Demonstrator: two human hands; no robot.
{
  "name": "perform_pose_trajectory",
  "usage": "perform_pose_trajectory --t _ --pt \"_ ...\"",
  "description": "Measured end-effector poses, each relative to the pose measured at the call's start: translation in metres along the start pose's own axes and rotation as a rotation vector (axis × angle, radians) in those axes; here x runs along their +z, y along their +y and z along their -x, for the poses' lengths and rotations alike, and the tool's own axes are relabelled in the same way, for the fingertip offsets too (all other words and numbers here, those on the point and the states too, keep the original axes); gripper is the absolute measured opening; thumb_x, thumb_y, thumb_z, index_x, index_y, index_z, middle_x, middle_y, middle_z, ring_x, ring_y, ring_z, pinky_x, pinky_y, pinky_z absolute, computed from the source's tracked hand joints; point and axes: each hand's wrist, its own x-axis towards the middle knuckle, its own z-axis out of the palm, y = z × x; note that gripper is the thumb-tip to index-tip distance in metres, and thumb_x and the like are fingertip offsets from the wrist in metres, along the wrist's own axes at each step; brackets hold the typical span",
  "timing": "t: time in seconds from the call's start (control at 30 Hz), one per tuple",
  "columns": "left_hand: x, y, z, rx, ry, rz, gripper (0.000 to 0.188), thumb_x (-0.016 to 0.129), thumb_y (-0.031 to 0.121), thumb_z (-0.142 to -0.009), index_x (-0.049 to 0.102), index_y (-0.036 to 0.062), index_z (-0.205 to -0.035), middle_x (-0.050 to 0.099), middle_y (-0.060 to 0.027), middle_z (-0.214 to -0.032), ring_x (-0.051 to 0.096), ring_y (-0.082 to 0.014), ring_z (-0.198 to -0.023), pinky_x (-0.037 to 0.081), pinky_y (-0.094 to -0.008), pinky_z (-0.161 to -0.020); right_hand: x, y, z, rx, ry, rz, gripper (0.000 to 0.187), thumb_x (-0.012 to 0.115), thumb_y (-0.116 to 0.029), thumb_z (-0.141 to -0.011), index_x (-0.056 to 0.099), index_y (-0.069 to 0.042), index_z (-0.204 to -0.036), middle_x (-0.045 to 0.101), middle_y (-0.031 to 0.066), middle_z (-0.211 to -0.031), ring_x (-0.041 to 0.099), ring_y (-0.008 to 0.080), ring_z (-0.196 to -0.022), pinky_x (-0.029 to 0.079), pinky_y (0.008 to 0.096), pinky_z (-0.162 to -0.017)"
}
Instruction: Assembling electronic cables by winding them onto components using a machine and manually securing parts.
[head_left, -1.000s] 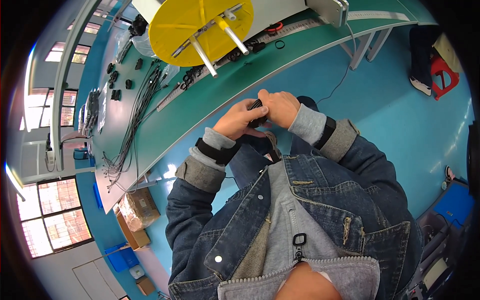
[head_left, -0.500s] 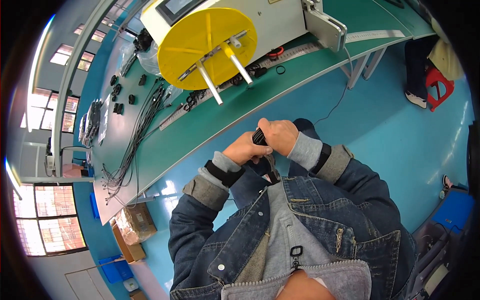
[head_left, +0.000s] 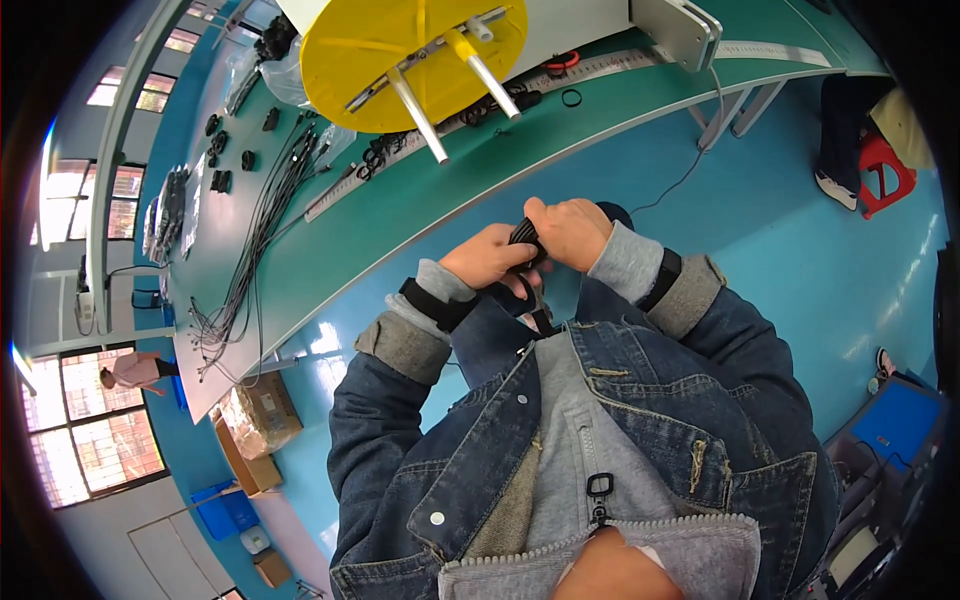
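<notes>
In front of my lap, both hands are closed around a bundle of black cable (head_left: 524, 236), whose strands lie side by side in a thick band. My left hand (head_left: 484, 256) grips it from the left, thumb laid across its lower part. The fingers of my right hand (head_left: 574, 232) are curled over its upper right side. Part of the bundle is hidden behind the hands, and a dark loop hangs below them. Beyond my hands stands a machine with a yellow disc (head_left: 400, 70) and two metal rods (head_left: 418, 115) sticking out of it.
The green table (head_left: 330, 250) carries long loose cables (head_left: 262, 240), small black coils (head_left: 220, 150), a ruler strip (head_left: 600, 68) and red-handled scissors (head_left: 562, 62). A seated person is near a red stool (head_left: 884, 175). Cardboard boxes (head_left: 262, 420) stand below left; another person (head_left: 135, 370) is at far left.
The whole view has shifted a little, so the machine and table sit higher. A person has come into view at far left. Both hands still hold the cable bundle, slightly turned.
</notes>
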Motion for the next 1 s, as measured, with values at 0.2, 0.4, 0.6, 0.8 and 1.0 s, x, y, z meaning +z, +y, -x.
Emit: perform_pose_trajectory --t 0.2,0.4,0.6,0.8,1.0 --pt "0.012 0.002 0.0 0.004 0.047 -0.077 0.019 0.057 0.015 -0.078 0.055 -0.0021 -0.086 0.054 -0.0039 -0.068 0.049 -0.0105 -0.051 0.042 -0.021 -0.043 0.006 -0.005 0.004 0.057 0.03 -0.017 0.029 0.064 -0.013 -0.068 0.042 -0.002 -0.084 0.058 0.0145 -0.06 0.061 0.0315 -0.059 0.048 0.0388 -0.05" --pt "0.009 -0.011 -0.003 -0.005 0.059 -0.13 0.021 0.064 0.016 -0.073 0.055 0.0008 -0.084 0.051 -0.002 -0.062 0.047 -0.0103 -0.048 0.038 -0.0217 -0.044 0.023 -0.004 0.013 -0.004 0.162 -0.144 0.03 0.062 -0.012 -0.067 0.041 -0.002 -0.086 0.058 0.016 -0.064 0.06 0.033 -0.062 0.048 0.0397 -0.054" --pt "0.011 -0.021 0.003 0.13 0.164 -0.208 0.025 0.068 0.01 -0.069 0.055 0.0018 -0.087 0.05 -0.0001 -0.064 0.047 -0.0086 -0.053 0.039 -0.022 -0.048 -0.005 -0.005 0.004 -0.122 0.032 -0.261 0.029 0.059 -0.011 -0.069 0.045 -0.001 -0.092 0.059 0.0179 -0.078 0.059 0.0343 -0.075 0.048 0.0415 -0.062" --pt "0.016 -0.023 -0.001 0.479 0.506 -0.39 0.032 0.072 0.009 -0.066 0.052 0.0013 -0.091 0.05 -0.0002 -0.072 0.048 -0.0075 -0.06 0.041 -0.0212 -0.054 -0.055 0.067 -0.041 0.053 0.648 0.208 0.026 0.057 -0.01 -0.075 0.055 -0.003 -0.101 0.057 0.0145 -0.086 0.056 0.0275 -0.074 0.046 0.036 -0.063" --pt "0.021 -0.016 0.003 0.593 0.556 0.045 0.03 0.07 0.006 -0.07 0.052 0.0024 -0.094 0.051 -0.0002 -0.076 0.05 -0.0083 -0.063 0.042 -0.0221 -0.056 -0.035 0.077 -0.051 0.163 0.468 -0.24 0.016 0.06 -0.017 -0.081 0.055 -0.003 -0.087 0.051 0.0019 -0.072 0.05 0.0147 -0.061 0.041 0.0259 -0.055"
